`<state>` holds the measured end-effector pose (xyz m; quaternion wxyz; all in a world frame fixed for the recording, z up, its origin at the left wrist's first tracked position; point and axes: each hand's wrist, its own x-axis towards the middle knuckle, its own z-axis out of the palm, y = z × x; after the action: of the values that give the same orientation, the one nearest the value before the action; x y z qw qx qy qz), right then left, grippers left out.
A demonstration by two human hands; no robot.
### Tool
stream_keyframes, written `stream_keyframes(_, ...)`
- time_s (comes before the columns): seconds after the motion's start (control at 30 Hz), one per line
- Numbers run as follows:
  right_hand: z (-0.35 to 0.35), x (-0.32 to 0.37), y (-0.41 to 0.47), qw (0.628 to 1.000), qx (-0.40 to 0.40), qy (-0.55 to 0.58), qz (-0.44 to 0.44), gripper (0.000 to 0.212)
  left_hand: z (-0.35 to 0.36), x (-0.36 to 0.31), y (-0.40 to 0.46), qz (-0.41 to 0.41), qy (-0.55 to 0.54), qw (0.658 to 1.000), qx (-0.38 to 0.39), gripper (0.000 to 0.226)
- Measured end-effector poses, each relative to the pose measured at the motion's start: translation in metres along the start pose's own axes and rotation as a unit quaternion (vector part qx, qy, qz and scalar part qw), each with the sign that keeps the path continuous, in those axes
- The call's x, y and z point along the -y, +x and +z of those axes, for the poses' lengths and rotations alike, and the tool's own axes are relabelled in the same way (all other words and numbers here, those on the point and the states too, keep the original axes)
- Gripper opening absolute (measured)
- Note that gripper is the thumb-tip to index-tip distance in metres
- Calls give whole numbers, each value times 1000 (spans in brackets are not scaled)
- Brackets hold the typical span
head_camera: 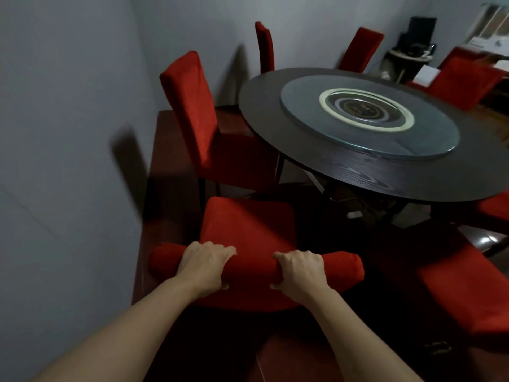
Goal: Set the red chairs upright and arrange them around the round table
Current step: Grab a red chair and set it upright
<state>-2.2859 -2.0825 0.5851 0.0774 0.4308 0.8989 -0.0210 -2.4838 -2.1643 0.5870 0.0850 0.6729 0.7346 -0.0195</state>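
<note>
Both hands grip the top edge of the backrest of the nearest red chair (245, 232), which stands upright just short of the round table (325, 172), its seat pointing toward the table's near-left rim. The left hand (205, 264) wraps over the left part of the padded top, fingers curled over the front and thumb behind; the right hand (298, 271) clamps the right part the same way. The two hands sit close together near the middle of the backrest.

The round table is dark wood with a glass turntable (369, 119) in its centre. A second red chair (198, 119) stands upright at the table's left side, its seat tucked under the rim. A third chair (265, 45) stands at the table's far-left edge, and a fourth (360, 48) at the far side. A fifth red chair (465, 81) shows beyond the table's far-right rim, though its pose is hard to read. At the table's near-right side, a red cushioned chair part (468, 296) lies low by the floor, and another red piece (495, 208) shows just under the table's right rim. A grey wall (68, 133) runs left of the table.
</note>
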Motion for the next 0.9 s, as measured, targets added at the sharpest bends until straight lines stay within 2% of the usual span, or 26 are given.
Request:
stream_keyframes(0.1, 7, 8, -23, 1000, -12, -8, -6, 53, 3, -11, -22, -34, 34, 999, 11, 55)
stream_keyframes(0.27, 14, 18, -53, 999, -29, -14, -16, 50, 21, -27, -62, -108, 26, 993, -33, 59)
stream_keyframes(0.47, 19, 29, -74, 1000, -29, -9, -4, 49, 28, -21, -77, -80, 24, 996, -22, 54)
stream_keyframes(0.9, 12, 56, -64, 996, -35, 14, 85, 46, 21, 14, -46, -4, 37, 999, -22, 51)
